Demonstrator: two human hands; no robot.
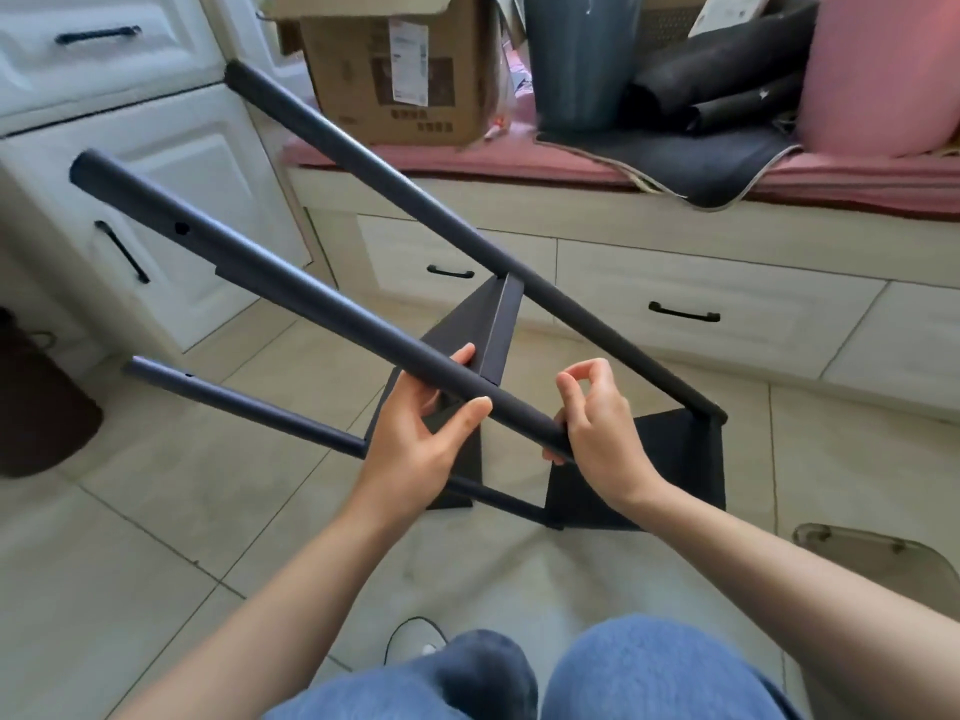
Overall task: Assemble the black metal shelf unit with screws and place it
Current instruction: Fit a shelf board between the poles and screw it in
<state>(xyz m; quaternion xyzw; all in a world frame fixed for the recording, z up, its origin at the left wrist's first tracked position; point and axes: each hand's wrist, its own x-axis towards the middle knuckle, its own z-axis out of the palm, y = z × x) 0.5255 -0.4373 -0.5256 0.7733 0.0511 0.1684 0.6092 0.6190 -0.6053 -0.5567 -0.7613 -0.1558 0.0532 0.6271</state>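
Head view: left hand (415, 439) grips round matte-black tube (291, 283).

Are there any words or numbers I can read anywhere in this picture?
None can be read.
White sticker on the cardboard box: print too small and blurred.
Dark printed marks low on the box: blurred.
White paper at the top, right of the grey bin: print too small.

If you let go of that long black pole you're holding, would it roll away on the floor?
Probably. The pole looks round and smooth, so it would likely roll on the hard tiles. It looks stiff, not bendy. The left hand grips it; the right hand steadies its end.
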